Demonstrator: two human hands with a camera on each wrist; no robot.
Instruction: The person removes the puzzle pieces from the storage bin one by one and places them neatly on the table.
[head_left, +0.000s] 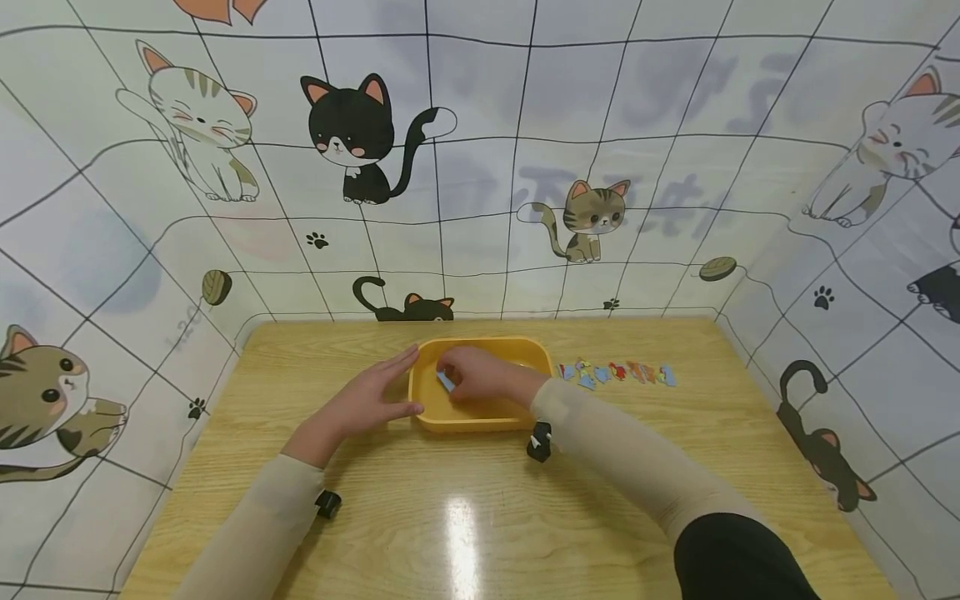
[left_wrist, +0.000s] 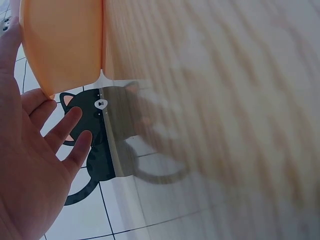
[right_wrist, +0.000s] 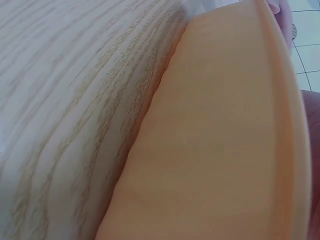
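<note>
A yellow plastic tray (head_left: 480, 426) stands on the wooden table. At its left end is my left hand (head_left: 367, 398), fingers mostly straight and spread, with the thumb and fingertips right at the rim; in the left wrist view some fingers (left_wrist: 37, 102) meet the tray's corner. My right hand (head_left: 480, 374) reaches down inside the tray and pinches a small light-blue puzzle piece (head_left: 446, 381), mostly covered by the fingers. In the right wrist view the tray's outer wall (right_wrist: 215, 130) fills the middle, and only a sliver of hand shows at the right edge.
Right of the tray lie several colourful puzzle pieces (head_left: 617, 372) in a row. Cat-printed white sheeting (head_left: 480, 183) walls in the table (head_left: 390, 517) at the back and both sides. A black wrist camera (head_left: 538, 443) hangs close by the tray's front right corner.
</note>
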